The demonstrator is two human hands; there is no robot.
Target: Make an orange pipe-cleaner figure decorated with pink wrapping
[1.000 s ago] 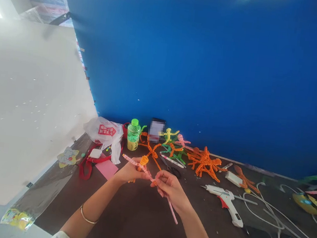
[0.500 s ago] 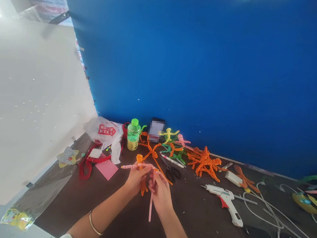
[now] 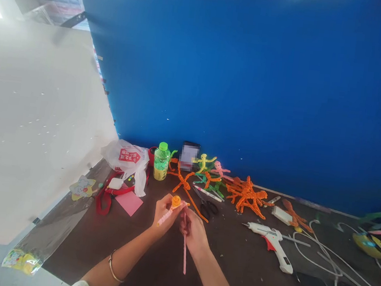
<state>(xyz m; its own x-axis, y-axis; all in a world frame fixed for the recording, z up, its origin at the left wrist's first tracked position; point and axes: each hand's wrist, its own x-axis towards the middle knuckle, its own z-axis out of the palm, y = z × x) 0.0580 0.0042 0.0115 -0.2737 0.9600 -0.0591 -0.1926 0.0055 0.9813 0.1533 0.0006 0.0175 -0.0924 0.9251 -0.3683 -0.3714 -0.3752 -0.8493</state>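
Observation:
My left hand [image 3: 162,212] is closed around an orange pipe-cleaner figure [image 3: 176,201], with its coiled round head toward me. One arm, wrapped in pink, slants down-left across my fingers. My right hand [image 3: 195,234] pinches a pink pipe cleaner [image 3: 184,258] close to the orange tip of the other arm. Its loose end hangs down below the fingers. The two hands nearly touch above the dark table [image 3: 148,276]. The figure's lower part is hidden by my left hand. Just beyond lie black-handled scissors [image 3: 209,208] and a white marker [image 3: 209,193].
Orange pipe-cleaner figures [image 3: 248,195] are heaped behind to the right, near a white glue gun [image 3: 271,237] and cables [image 3: 328,259]. A green-capped bottle [image 3: 161,162], plastic bag [image 3: 129,156] and pink paper [image 3: 129,203] stand or lie at left. A blue panel [image 3: 252,85] rises behind.
The figure has turned in my left hand: the pink-wrapped arm, level before, now points down-left toward me. The hanging end of the pink pipe cleaner has swung slightly right.

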